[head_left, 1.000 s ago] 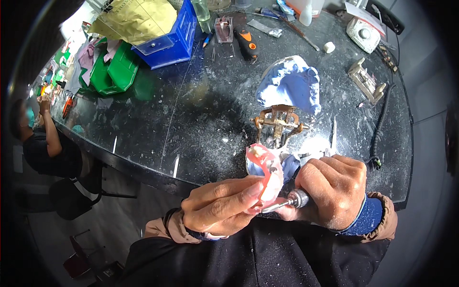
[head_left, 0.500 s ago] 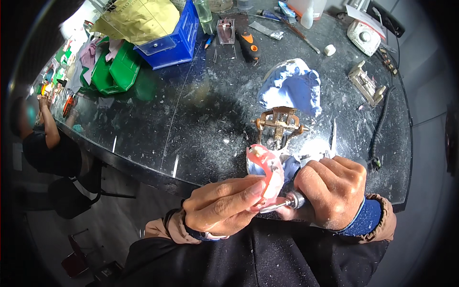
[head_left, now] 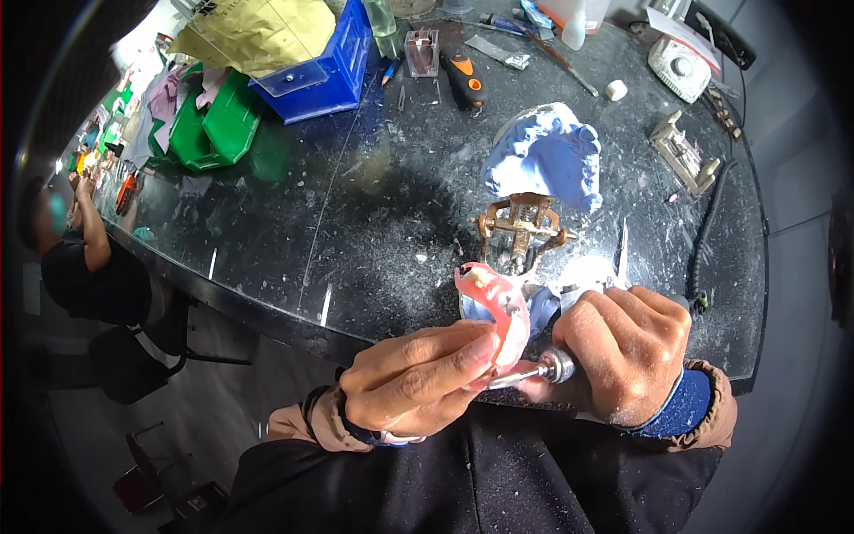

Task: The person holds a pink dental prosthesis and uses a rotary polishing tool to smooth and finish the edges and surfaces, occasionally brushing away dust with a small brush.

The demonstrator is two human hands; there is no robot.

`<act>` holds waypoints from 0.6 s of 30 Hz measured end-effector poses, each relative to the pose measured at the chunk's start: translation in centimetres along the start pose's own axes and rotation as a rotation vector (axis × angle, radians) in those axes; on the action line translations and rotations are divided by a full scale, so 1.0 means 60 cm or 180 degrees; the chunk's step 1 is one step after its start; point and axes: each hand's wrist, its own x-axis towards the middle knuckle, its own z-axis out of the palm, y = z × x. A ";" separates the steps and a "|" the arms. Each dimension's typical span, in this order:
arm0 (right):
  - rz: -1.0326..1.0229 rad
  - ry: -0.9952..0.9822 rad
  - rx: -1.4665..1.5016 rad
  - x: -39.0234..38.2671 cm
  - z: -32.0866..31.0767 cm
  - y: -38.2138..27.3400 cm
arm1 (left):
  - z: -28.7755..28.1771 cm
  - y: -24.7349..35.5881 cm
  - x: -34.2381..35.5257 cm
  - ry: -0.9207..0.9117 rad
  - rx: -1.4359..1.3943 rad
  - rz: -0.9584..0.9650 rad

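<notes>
Between the thumb and fingers of my left hand (head_left: 422, 374) is a pink denture (head_left: 511, 316), curved like a horseshoe, with a pale tooth-coloured patch at its far end. My right hand (head_left: 627, 356) is closed around a rotary handpiece (head_left: 559, 365), whose metal collar and bur point left. The bur's tip lies at the denture's lower edge, by my left fingertips; whether it touches is hidden. Just beyond the denture stands a brass-coloured articulator (head_left: 520, 227) with a blue-and-white dental cast (head_left: 547, 156) at its far end. More of the blue cast shows behind the denture.
White dust covers the dark bench (head_left: 391, 231). A blue bin (head_left: 325, 84) and green bin (head_left: 213, 125) stand far left. A black-and-orange tool (head_left: 464, 82) lies at the back, a second articulator (head_left: 683, 156) and coiled cord (head_left: 707, 231) to the right. Another person (head_left: 93, 276) sits at left.
The denture has shifted slightly up and tilted a little in my left fingers. My right hand with the handpiece has moved slightly up and to the right.
</notes>
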 end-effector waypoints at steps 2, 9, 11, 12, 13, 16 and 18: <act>-0.0070 -0.0029 -0.0045 0.000 0.000 0.001 | 0.000 0.001 -0.001 0.0013 -0.0083 -0.0075; 0.0120 -0.0032 0.0198 0.007 -0.006 -0.001 | 0.013 -0.009 -0.009 0.0349 -0.0355 -0.0035; -0.0064 -0.0033 0.0239 0.007 -0.004 -0.001 | 0.012 -0.008 -0.011 0.0431 -0.0449 -0.0135; 0.0060 0.0052 0.0236 0.007 -0.003 -0.003 | 0.011 -0.012 -0.010 0.0319 -0.0334 -0.0057; 0.0054 0.0059 0.0220 0.007 -0.003 -0.002 | 0.010 -0.015 -0.008 0.0209 -0.0217 0.0020; -0.0068 -0.0175 0.0327 0.007 -0.009 0.007 | 0.006 -0.005 0.010 0.0031 -0.0091 -0.0209; -0.0128 0.0185 0.0599 0.005 -0.005 0.019 | 0.011 -0.005 -0.003 0.0299 -0.0498 -0.0545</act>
